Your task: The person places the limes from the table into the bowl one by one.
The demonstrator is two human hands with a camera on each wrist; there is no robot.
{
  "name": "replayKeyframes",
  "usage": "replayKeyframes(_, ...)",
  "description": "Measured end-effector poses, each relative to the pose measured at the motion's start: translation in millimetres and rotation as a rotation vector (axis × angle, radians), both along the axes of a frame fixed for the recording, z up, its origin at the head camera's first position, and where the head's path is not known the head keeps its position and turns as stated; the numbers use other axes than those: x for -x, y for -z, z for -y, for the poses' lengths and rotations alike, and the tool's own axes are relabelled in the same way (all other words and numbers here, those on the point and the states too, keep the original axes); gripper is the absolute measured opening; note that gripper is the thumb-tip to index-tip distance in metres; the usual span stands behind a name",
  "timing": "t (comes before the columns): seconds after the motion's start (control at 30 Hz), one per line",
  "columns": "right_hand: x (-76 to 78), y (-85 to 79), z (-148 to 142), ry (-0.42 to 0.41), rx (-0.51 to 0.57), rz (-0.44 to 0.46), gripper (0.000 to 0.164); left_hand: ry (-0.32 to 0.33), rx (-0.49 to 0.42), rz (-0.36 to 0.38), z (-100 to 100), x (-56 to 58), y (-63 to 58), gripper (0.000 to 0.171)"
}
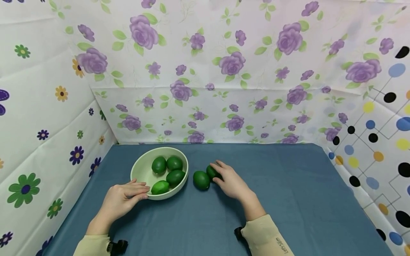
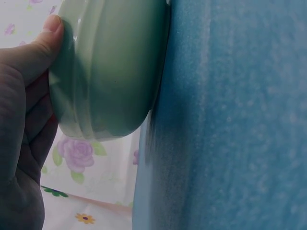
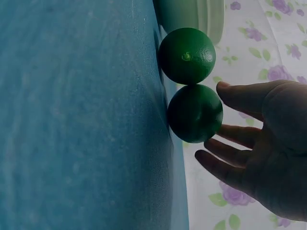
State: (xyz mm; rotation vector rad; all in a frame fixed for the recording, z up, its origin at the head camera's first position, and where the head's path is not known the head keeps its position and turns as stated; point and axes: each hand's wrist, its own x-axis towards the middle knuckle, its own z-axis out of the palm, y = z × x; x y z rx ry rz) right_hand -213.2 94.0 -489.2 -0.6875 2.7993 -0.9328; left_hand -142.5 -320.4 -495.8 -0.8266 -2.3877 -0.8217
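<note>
A pale green bowl (image 1: 141, 167) stands at the left of the blue cloth with several green limes (image 1: 174, 177) in it, one lighter than the others. My left hand (image 1: 123, 197) holds the bowl's near-left rim, its thumb against the edge in the left wrist view. Right of the bowl, two dark green limes lie touching: a nearer lime (image 1: 201, 180) and a farther lime (image 1: 212, 172). Around the farther one, my right hand (image 1: 233, 183) spreads its fingers and thumb, partly covering it from above. Whether the fingertips press on that lime is hard to tell.
Blue cloth (image 1: 304, 192) covers the table. Behind it rises a wall hanging with purple roses (image 1: 232, 64); a flower-print sheet (image 1: 25, 142) hangs at the left and a dotted sheet (image 1: 378, 156) at the right.
</note>
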Motion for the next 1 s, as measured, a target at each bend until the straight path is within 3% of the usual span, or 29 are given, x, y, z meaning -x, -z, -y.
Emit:
replayKeyframes(0.37, 0.5, -6.8, -1, -0.022, -0.054, 0.058, 0.062, -0.015, -0.004, 0.033, -2, 0.1, -1.4, 0.030)
replayKeyframes(0.57, 4.6, -15.3, 2, -0.045, -0.059, 0.095, 0.062, -0.006, -0.028, 0.001, -3, -2.2, -1.4, 0.032)
replayKeyframes(0.8, 9.9, -15.3, 5, -0.072, -0.099, 0.104, 0.059, 0.000, -0.039, 0.001, -3, -2.0, -0.7, 0.032)
replayKeyframes(1.0, 10.9, -12.0, 5, -0.045, -0.104, 0.062, 0.055, -0.004, -0.040, 0.002, -3, -0.9, 0.3, 0.032)
